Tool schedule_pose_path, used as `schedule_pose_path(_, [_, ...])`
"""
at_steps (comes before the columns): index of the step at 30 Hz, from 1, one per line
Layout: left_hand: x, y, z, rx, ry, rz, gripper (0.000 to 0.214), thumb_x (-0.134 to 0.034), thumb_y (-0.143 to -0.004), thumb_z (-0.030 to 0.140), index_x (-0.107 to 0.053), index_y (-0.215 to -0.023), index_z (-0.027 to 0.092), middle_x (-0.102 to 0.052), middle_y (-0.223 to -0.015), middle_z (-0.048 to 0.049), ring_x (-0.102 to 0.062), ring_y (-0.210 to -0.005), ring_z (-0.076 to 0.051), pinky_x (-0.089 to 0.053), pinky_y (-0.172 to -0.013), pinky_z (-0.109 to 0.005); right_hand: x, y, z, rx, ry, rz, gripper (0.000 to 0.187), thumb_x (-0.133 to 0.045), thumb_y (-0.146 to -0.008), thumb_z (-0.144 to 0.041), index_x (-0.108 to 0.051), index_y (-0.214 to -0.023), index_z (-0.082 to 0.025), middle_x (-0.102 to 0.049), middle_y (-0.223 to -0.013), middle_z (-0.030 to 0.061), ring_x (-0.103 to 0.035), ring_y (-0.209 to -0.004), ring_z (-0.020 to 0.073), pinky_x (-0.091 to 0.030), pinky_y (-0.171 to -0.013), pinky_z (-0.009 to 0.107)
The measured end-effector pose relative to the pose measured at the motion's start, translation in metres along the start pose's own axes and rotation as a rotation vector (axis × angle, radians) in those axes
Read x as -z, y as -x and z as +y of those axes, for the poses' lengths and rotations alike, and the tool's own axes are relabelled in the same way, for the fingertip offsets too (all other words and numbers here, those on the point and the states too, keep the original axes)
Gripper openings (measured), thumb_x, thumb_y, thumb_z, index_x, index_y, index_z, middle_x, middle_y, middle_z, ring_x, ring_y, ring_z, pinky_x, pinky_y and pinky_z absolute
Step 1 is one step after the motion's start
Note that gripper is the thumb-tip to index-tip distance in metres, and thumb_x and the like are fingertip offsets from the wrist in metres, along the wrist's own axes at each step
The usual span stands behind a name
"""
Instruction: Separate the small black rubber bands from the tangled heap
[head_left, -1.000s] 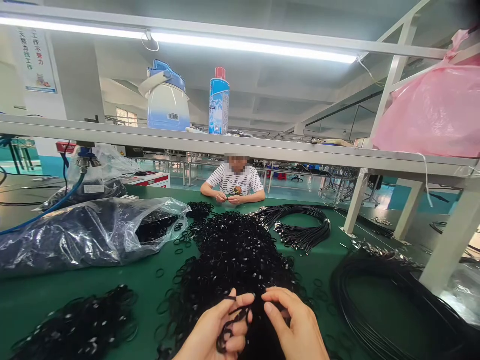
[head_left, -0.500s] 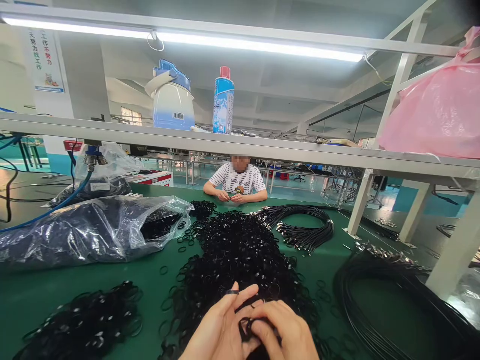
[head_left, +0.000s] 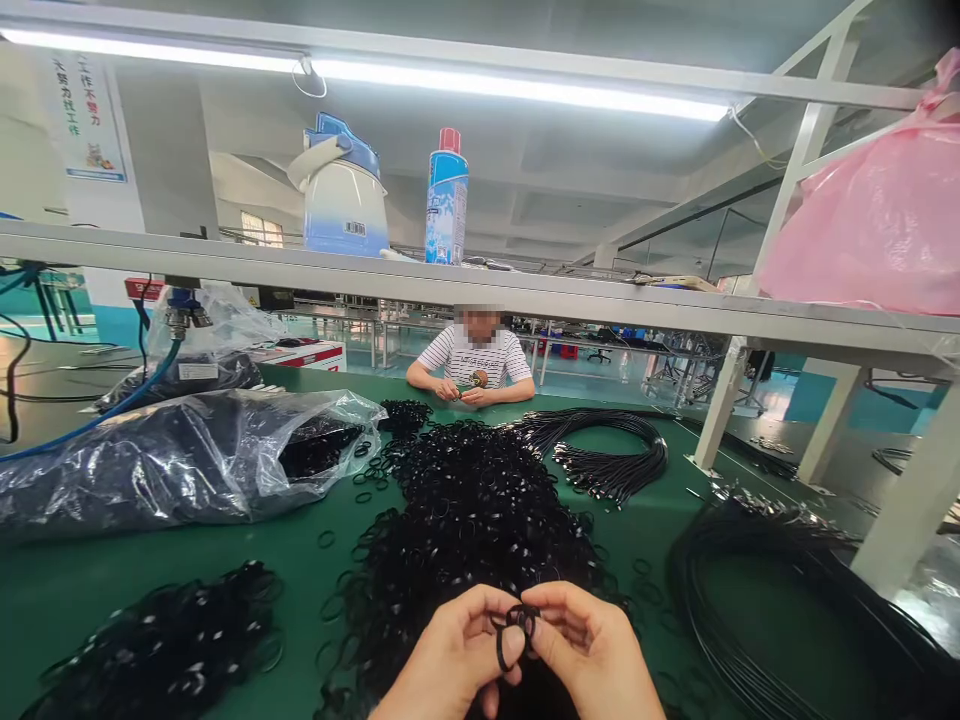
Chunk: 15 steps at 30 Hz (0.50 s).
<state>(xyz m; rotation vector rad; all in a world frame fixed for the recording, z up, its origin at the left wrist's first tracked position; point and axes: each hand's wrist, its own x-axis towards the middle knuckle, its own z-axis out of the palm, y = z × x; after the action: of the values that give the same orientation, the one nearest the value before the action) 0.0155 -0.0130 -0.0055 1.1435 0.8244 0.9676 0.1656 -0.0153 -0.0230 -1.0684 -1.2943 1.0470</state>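
Both hands meet above the near end of a big heap of black rings (head_left: 480,500). My left hand (head_left: 457,650) is closed, its thumb and index finger pinching black rings (head_left: 504,648) that hang at the fingertips. Opposite it, my right hand (head_left: 585,640) is closed too, with thumb and index finger on the same small cluster. How many rings are between the fingers cannot be made out. A smaller pile of black rings (head_left: 165,640) lies to the left on the green tabletop (head_left: 322,590).
A clear plastic bag (head_left: 187,450) of black material lies left. Bundles of black cables (head_left: 615,450) and a larger coil (head_left: 720,610) lie right. A shelf (head_left: 465,280) crosses overhead, bearing a jug (head_left: 345,190) and spray can (head_left: 447,200). A person (head_left: 480,360) sits opposite.
My left hand has gone from an open palm holding rings to a pinch. My right hand has moved from over that palm to beside the left, fingertips meeting.
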Motion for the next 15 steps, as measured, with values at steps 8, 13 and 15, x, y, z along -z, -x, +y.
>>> schedule_pose_path(8, [0.0056,-0.0038,0.0044,0.023,-0.081,0.113,0.023,-0.07,-0.067,0.034,-0.062,-0.074,0.013,-0.056,-0.06,0.0014,-0.042,-0.043,-0.005,-0.027,-0.037,-0.015,0.0054,-0.0014,0.0006,0.062,0.108,0.04,0.023,-0.063,-0.069,-0.032,-0.071,-0.087,-0.02,-0.073,-0.08,0.0065,-0.068,-0.076,0.0224,-0.052,-0.071,0.031])
schedule_pose_path(13, [-0.0014,0.0008,0.0021,0.03,-0.211,0.018,0.034,-0.07,-0.067,0.04,-0.065,-0.086,0.012,-0.047,-0.053,0.0049,-0.038,-0.042,-0.005,-0.028,-0.038,-0.016,-0.0006,0.0031,-0.002,0.146,0.215,0.116,0.022,-0.058,-0.067,-0.023,-0.068,-0.087,-0.02,-0.07,-0.08,0.0049,-0.066,-0.059,0.0169,-0.05,-0.056,0.025])
schedule_pose_path(15, [-0.0035,0.0016,-0.0003,0.012,-0.237,0.009,0.033,-0.071,-0.066,0.04,-0.065,-0.083,0.012,-0.045,-0.052,0.0058,-0.036,-0.041,-0.005,-0.026,-0.038,-0.016,-0.0026,0.0052,-0.0037,0.189,0.285,0.144,0.022,-0.055,-0.067,-0.021,-0.068,-0.085,-0.02,-0.067,-0.073,0.0025,-0.064,-0.056,0.0154,-0.049,-0.054,0.023])
